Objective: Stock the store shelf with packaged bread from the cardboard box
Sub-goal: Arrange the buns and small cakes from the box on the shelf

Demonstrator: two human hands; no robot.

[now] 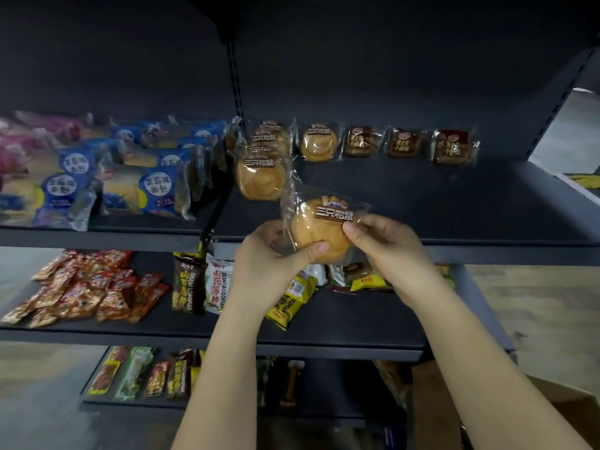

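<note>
Blue-wrapped bread packets are stacked at the left of the dark metal shelf, a pile of clear-wrapped round buns beside them. A round golden bun in a clear plastic wrapper is held over the shelf's front edge, gripped by the curled fingers of the left hand and pinched at its right edge by the right hand. Brown bread packets are lined along the back.
</note>
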